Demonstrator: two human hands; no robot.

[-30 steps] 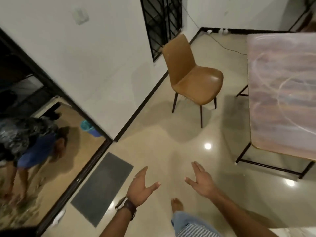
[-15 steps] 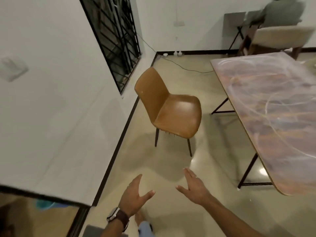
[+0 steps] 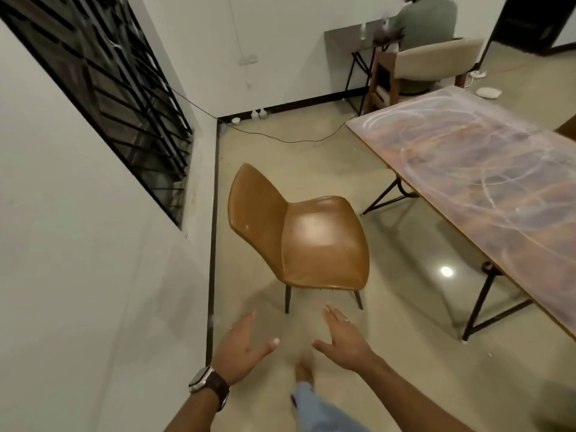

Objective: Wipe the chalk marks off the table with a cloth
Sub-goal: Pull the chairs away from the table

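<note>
Both hands, the left hand and right hand, stayed spread and empty as the chalk-marked worktop and brown chair drew nearer, no cloth visible.

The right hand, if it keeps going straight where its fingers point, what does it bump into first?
Probably the brown chair: the right hand is open, fingers aimed at its seat front, though depth is unclear.

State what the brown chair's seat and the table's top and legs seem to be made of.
Chair seat: smooth leather-look or vinyl cover, slightly glossy, with stitched seams. Table top: wood-grain board, possibly laminate, matte under chalk marks. Table legs: thin black metal.
</note>
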